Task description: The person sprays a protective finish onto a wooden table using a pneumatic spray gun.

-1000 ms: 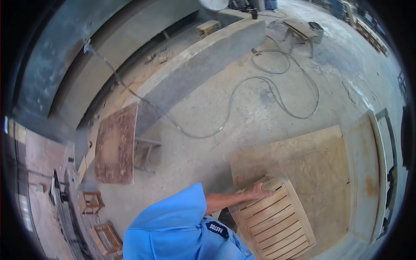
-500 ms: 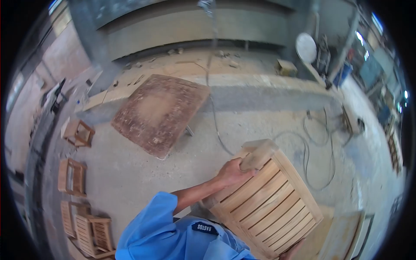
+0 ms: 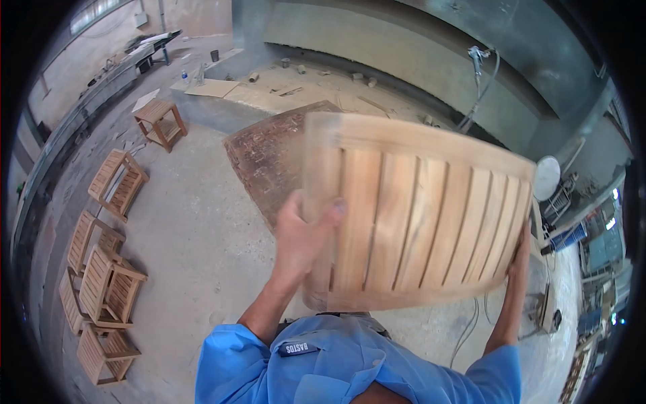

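Observation:
A slatted, light-wood piece of furniture (image 3: 431,215) is held up in front of my blue shirt, its slats running roughly up and down in view. My left hand (image 3: 306,232) is closed on its left edge, with the thumb over the front face. At the right edge my right hand (image 3: 519,252) grips the side, its fingers partly hidden behind the frame. Behind the wooden piece stands a worn brown board (image 3: 262,161), partly covered by it. The underside of the piece is out of sight.
Several small wooden stools and slatted pieces (image 3: 111,283) stand along the left. A low ledge (image 3: 262,101) with scraps on it runs behind the board. A spray gun (image 3: 476,60) hangs from a hose at the upper right. Hoses lie on the floor at right.
The wooden piece has been raised and turned more upright in front of me. The view has swung, so the stools show more fully and the right hand and forearm now show more.

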A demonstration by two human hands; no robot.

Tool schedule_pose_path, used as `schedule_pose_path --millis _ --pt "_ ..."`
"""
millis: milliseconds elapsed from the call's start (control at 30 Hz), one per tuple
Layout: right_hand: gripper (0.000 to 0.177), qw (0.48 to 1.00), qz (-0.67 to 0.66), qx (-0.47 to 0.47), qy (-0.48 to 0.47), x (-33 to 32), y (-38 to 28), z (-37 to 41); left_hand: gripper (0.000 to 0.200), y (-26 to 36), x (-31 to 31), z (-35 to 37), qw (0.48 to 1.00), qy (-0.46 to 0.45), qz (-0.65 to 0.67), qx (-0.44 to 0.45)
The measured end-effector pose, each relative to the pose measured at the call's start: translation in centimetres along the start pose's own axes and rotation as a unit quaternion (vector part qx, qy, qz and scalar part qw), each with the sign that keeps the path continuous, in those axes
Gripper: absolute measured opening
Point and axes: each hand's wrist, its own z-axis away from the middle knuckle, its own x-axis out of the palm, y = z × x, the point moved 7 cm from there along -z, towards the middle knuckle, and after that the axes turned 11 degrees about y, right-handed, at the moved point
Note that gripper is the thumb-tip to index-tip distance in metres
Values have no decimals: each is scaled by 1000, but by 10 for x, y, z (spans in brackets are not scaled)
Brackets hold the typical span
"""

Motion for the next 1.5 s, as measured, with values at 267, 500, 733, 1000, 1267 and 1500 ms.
schedule_pose_path --millis 267,500,733,1000,1267,1500 --pt "72 969 79 33 -232 282 26 -235 55 -43 23 -130 979 204 26 11" --pt "82 880 334 -101 -324 470 87 -333 68 -95 -47 -301 940 270 -200 -65" --pt "68 777 451 -375 -227 471 34 -356 60 -72 -32 -339 955 215 -200 -40" --pt "73 661 453 -553 226 391 -137 -539 51 -74 -53 -335 949 217 -228 -27" --pt "71 694 518 -451 214 416 -152 -698 51 -67 -28 -244 863 300 -371 164" --pt "42 764 312 -564 33 450 -249 -664 50 -36 15 -248 808 363 -455 88"
